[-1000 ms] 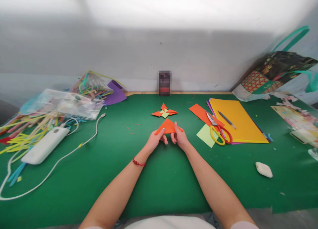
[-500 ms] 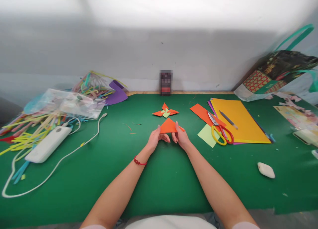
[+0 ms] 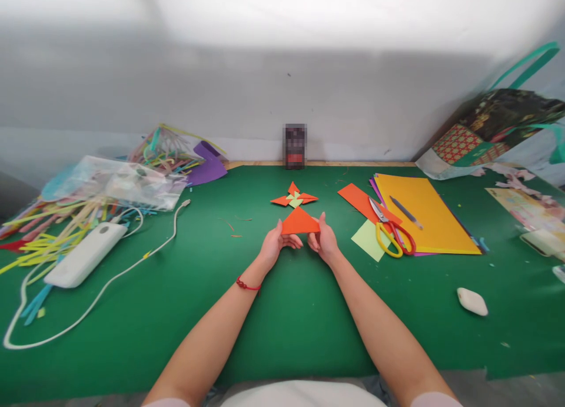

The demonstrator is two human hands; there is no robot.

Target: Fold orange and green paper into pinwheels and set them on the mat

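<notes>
while both pinch it | left hand [image 3: 272, 247] | right hand [image 3: 325, 242] | orange paper triangle [image 3: 300, 222]

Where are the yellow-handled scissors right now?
In the head view, the scissors lie right of the right hand, across the orange strip and pale green square, at the edge of the yellow sheet.

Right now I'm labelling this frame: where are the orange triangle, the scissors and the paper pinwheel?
orange triangle [image 3: 300, 222], head view, middle of its folded face
scissors [image 3: 385, 221], head view, near the pivot
paper pinwheel [image 3: 294, 199], head view, its green centre
</notes>
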